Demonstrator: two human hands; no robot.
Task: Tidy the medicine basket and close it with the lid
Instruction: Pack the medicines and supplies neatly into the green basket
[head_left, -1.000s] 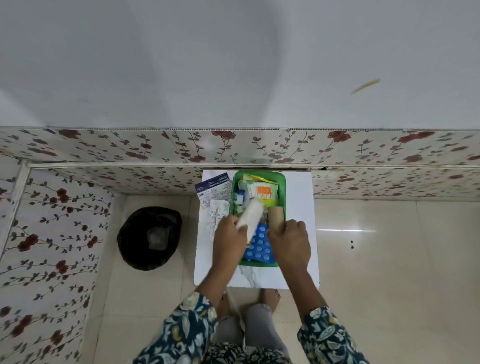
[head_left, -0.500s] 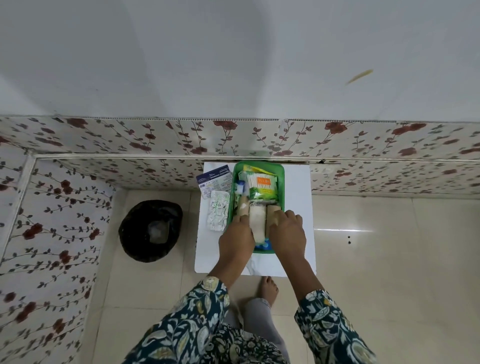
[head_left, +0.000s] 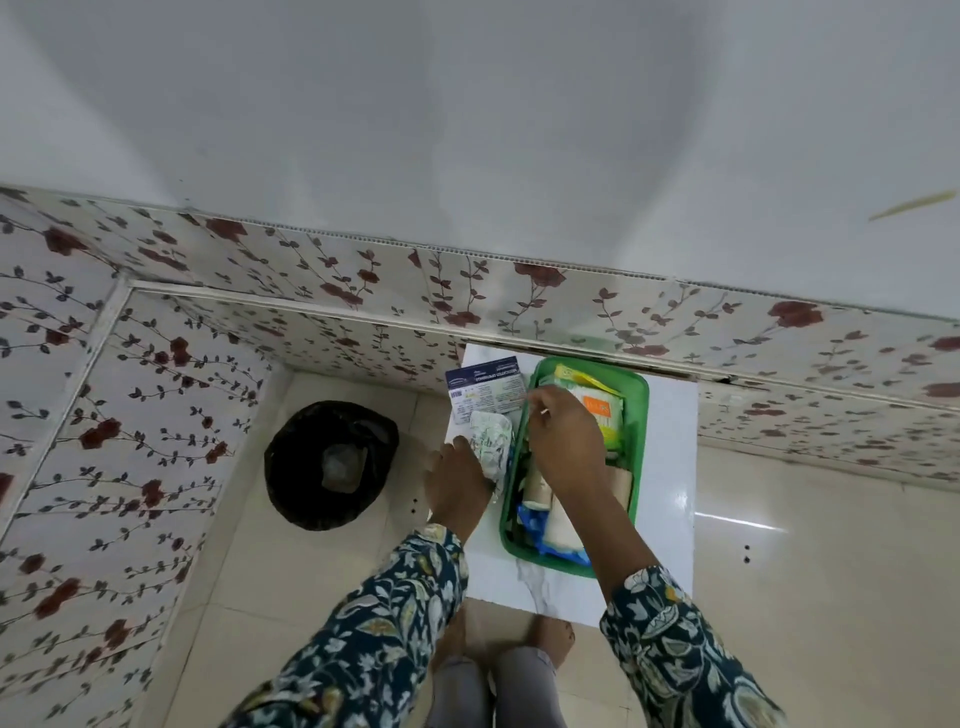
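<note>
A person's two bare hands work at a green rectangular plastic basket (head_left: 640, 415) of medicines on a small white table (head_left: 670, 493).

The right hand (head_left: 563, 441) hovers over the basket's left side, fingers pinched; what it grips cannot be told. Just left, the left hand (head_left: 460, 480) closes on a crumpled silver blister strip (head_left: 491, 441) beside the basket. Beyond it lies a blue-and-white carton (head_left: 485, 389).

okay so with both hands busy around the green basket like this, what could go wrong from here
The left hand sits on the crinkled silvery blister strip close to the white table's left edge; a nudge could send it to the floor. The green plastic basket looks heaped, so a lid may not seat. The right hand crossing over could catch the orange-labelled packet.
</note>
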